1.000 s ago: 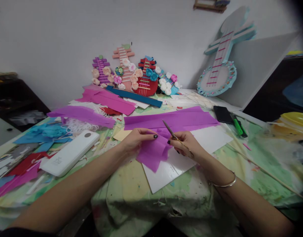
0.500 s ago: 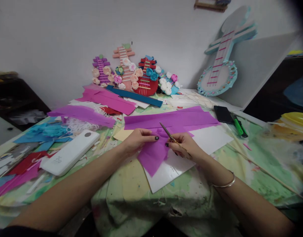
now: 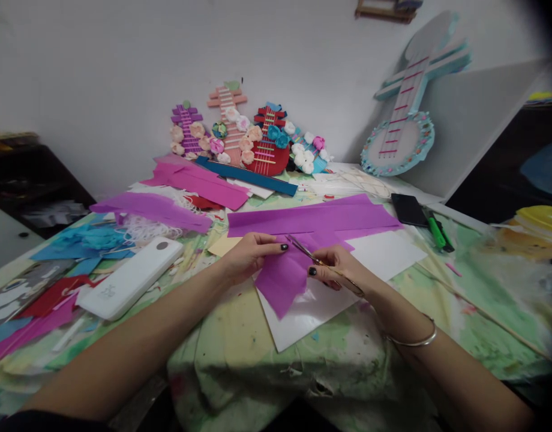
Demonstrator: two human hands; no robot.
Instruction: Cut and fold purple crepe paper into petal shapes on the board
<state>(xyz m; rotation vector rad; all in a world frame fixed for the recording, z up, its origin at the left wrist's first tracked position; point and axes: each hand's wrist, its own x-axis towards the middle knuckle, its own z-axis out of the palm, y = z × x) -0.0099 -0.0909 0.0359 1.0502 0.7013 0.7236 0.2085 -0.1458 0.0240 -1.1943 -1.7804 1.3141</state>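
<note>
My left hand (image 3: 253, 255) pinches the upper left edge of a small piece of purple crepe paper (image 3: 282, 282) between thumb and fingers. In my right hand (image 3: 336, 267) is a pair of gold-handled scissors (image 3: 320, 261), its blades pointing up and left at the paper's upper edge, close to my left thumb. Whether the blades bite into the paper I cannot tell. Under the piece lies a white board (image 3: 289, 333). A long folded strip of purple paper (image 3: 303, 217) stretches behind both hands.
A white power bank (image 3: 132, 279), white string (image 3: 150, 231) and coloured paper scraps (image 3: 87, 240) lie on the left. To the right are a black phone (image 3: 408, 209) and a green cutter (image 3: 437, 231). Decorated lute-shaped crafts (image 3: 267, 150) lean against the wall.
My right hand has shifted slightly right and turned, so the scissors lie flatter and their tips sit lower. The small purple piece has tilted a little in my left hand.
</note>
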